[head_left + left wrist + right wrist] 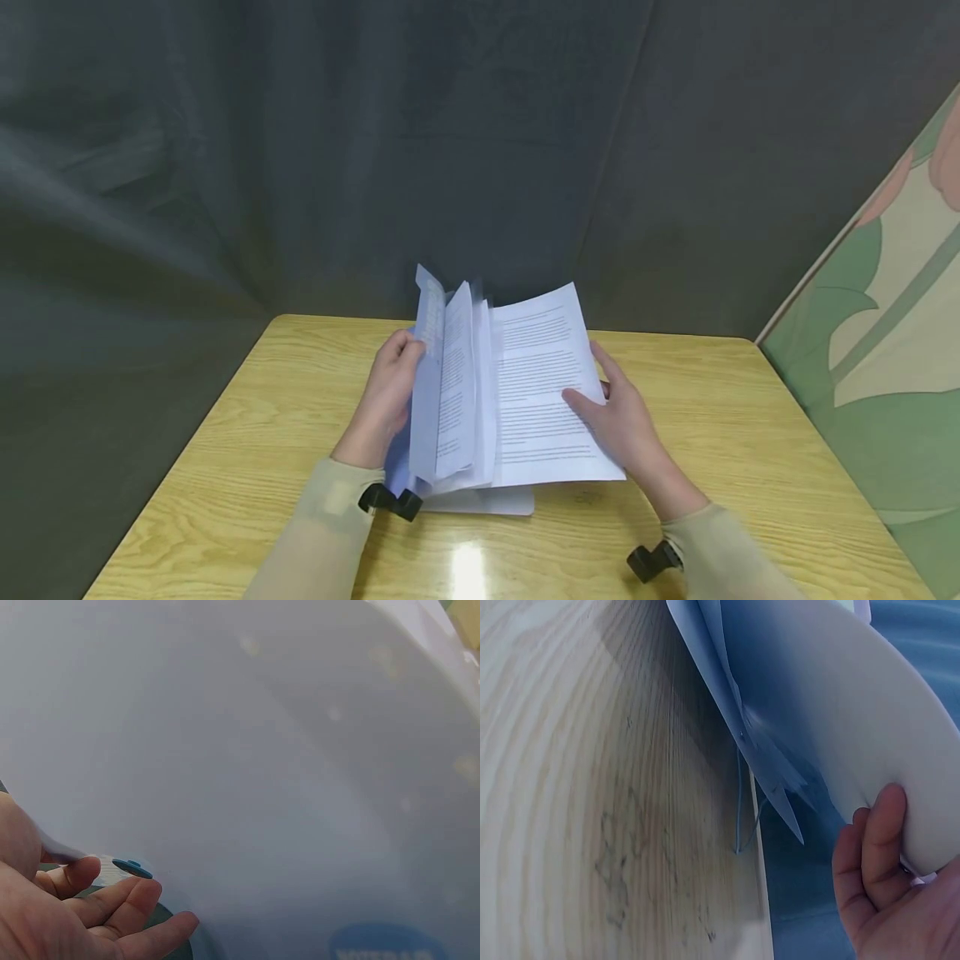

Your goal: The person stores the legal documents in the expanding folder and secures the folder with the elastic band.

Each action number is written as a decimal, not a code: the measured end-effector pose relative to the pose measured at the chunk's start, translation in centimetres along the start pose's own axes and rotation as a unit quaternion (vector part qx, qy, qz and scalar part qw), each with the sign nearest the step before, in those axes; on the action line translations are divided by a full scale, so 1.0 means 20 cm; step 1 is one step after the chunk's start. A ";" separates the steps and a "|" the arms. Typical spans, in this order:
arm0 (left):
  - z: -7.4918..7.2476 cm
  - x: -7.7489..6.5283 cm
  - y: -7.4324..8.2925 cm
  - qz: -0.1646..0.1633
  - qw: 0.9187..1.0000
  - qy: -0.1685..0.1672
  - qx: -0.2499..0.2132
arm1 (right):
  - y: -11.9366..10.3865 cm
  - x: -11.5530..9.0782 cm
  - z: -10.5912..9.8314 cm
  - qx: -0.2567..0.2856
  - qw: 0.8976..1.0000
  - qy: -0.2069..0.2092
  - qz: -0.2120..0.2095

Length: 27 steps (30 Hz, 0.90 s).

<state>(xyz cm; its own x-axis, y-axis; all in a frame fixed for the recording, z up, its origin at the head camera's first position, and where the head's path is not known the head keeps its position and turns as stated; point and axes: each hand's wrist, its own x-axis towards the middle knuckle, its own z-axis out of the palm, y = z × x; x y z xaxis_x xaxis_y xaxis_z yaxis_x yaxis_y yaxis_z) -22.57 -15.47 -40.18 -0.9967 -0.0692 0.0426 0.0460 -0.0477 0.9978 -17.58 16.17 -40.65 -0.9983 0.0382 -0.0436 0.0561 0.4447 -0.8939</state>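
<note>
A bluish translucent plastic folder (426, 417) stands spread open above the table, with several sheets fanned inside it. My left hand (390, 379) grips the folder's left side, thumb and curled fingers at its edge. In the left wrist view a blue snap button (133, 868) shows by the fingertips, and the folder (225, 750) fills most of the picture. My right hand (618, 417) pinches the right edge of a printed sheet (540, 375), thumb on the printed face and fingers behind. The sheet's blank back (840, 712) bends upward in the right wrist view.
A wooden table (225, 467) lies beneath, with a pale flat piece (480, 502) under the folder's near side. A thin cord (739, 802) hangs by the folder. Behind the table is a dark curtain (465, 150); a flower-patterned cloth (900, 333) hangs at the right.
</note>
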 end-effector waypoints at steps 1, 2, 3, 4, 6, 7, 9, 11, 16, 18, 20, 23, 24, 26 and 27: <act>0.00 0.00 0.00 0.001 1.000 0.001 -0.001 | 0.00 0.00 0.01 0.002 1.000 0.000 0.000; 0.00 0.00 0.00 0.001 1.000 0.002 -0.002 | -0.01 0.00 0.03 0.004 1.000 0.000 0.002; 0.00 0.00 0.00 0.001 1.000 0.003 -0.002 | -0.01 0.00 0.04 0.008 1.000 0.000 0.002; 0.00 0.00 0.00 0.001 1.000 0.003 -0.004 | -0.01 0.00 0.05 0.014 1.000 0.000 0.002; 0.01 0.00 0.00 0.000 1.000 0.003 -0.004 | -0.02 0.00 0.07 0.023 1.000 -0.001 0.004; 0.01 0.00 0.00 -0.002 1.000 0.002 -0.004 | -0.02 0.01 0.08 0.029 1.000 -0.001 0.004; 0.01 0.00 0.00 -0.003 1.000 0.001 -0.004 | -0.02 0.01 0.11 0.037 0.999 -0.001 0.003; 0.01 0.00 0.00 -0.003 1.000 0.000 -0.007 | -0.02 0.01 0.13 0.039 0.999 0.000 0.004; 0.01 0.00 0.00 -0.001 1.000 0.002 -0.013 | -0.02 0.02 0.19 0.036 0.999 0.000 0.007; 0.01 0.00 0.00 -0.001 1.000 0.004 -0.012 | -0.01 0.03 0.21 0.033 0.999 0.001 0.007; 0.01 0.00 0.01 0.000 1.000 0.005 -0.008 | -0.01 0.03 0.24 0.032 0.999 0.002 0.007; 0.01 0.00 0.01 0.001 1.000 0.006 -0.007 | 0.00 0.04 0.28 0.033 0.999 0.007 0.005; 0.01 0.00 0.01 0.001 1.000 0.006 -0.007 | 0.00 0.04 0.29 0.034 0.999 0.008 0.005; 0.01 0.00 0.01 0.002 1.000 0.006 -0.008 | 0.00 0.05 0.32 0.036 0.999 0.012 0.003; 0.01 0.00 0.00 0.002 1.000 0.005 -0.010 | 0.00 0.05 0.33 0.036 0.999 0.014 -0.001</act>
<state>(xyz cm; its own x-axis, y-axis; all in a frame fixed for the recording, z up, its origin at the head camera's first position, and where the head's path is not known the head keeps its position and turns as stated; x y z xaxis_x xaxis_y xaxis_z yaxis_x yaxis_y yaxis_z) -22.58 -15.36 -40.08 -0.9958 -0.0798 0.0453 0.0506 -0.0666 0.9965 -18.59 10.31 -43.74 -0.9976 0.0625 -0.0300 0.0515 0.3791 -0.9239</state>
